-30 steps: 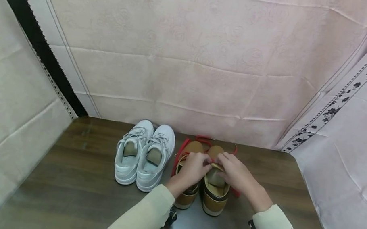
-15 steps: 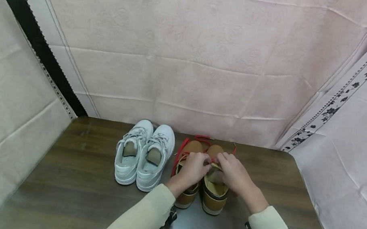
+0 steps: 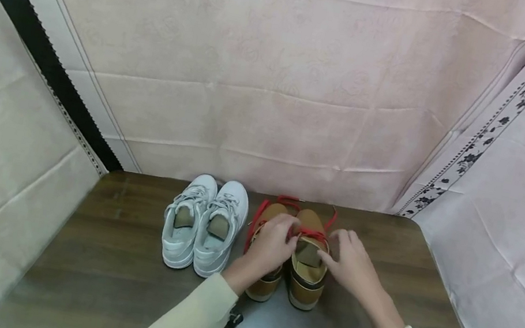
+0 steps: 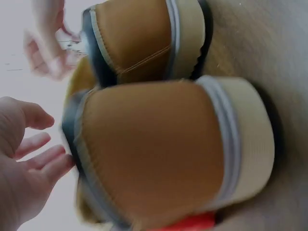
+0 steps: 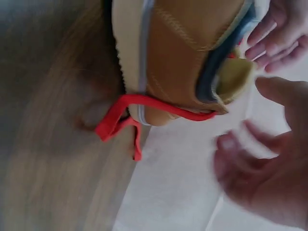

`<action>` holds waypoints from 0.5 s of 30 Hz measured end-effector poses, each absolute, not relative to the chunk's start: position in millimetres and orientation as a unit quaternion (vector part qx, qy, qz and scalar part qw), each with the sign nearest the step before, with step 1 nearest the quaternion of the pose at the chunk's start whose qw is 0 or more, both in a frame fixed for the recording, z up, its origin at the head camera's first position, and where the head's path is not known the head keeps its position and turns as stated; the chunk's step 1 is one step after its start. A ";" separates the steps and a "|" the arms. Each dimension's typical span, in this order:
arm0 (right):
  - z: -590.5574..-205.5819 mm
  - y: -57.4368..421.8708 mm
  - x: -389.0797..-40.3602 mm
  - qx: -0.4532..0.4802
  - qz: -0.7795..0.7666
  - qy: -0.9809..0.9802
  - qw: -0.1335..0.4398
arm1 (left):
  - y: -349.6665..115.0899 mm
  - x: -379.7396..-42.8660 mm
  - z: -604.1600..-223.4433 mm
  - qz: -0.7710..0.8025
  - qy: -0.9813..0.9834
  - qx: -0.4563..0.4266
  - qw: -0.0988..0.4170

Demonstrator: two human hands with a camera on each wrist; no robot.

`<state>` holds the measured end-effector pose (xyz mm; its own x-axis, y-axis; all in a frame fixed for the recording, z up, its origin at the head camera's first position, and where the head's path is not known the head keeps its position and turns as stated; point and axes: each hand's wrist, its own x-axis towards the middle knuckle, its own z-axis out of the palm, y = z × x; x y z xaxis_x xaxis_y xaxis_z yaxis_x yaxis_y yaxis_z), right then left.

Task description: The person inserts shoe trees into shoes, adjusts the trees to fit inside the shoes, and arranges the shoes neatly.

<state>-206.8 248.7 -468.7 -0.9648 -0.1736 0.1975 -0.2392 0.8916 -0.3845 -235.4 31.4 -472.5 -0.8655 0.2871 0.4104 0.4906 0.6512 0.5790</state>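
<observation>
A pair of brown leather shoes stands side by side on the wooden tabletop, heels toward me. My left hand [image 3: 272, 242] hovers over the left shoe [image 3: 263, 289], its fingertips close to the laces of the right one. In the left wrist view its thumb and fingers are apart, with nothing between them. My right hand [image 3: 352, 265] is just right of the right shoe [image 3: 304, 294], fingers spread and bent, holding nothing. The red shoelace [image 3: 314, 235] crosses the right shoe above its tongue. In the right wrist view a loose lace end [image 5: 144, 100] hangs down the shoe's side onto the table.
A pair of white sneakers [image 3: 217, 244] stands just left of the brown shoes. More red lace [image 3: 290, 201] lies beyond the brown toes, near the table's [image 3: 115, 279] back edge. Pale cloth [image 3: 278, 73] hangs behind and along both sides.
Both hands were together at the right shoe's lace, fingertips pinched. Now they have parted; the right hand has come off the lace and moved right with its fingers spread, and the red lacing shows.
</observation>
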 end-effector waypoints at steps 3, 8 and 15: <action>-469.8 256.5 -191.7 0.052 0.263 -0.963 -0.023 | 11.5 -223.8 -467.3 -0.351 -0.897 -0.199 0.178; -480.3 257.9 -178.7 0.028 0.332 -0.932 -0.146 | -22.5 -206.6 -469.2 -0.360 -0.916 -0.137 0.112; -490.9 253.0 -177.2 0.017 0.416 -0.896 -0.151 | -42.2 -195.8 -488.6 -0.407 -0.909 -0.080 -0.044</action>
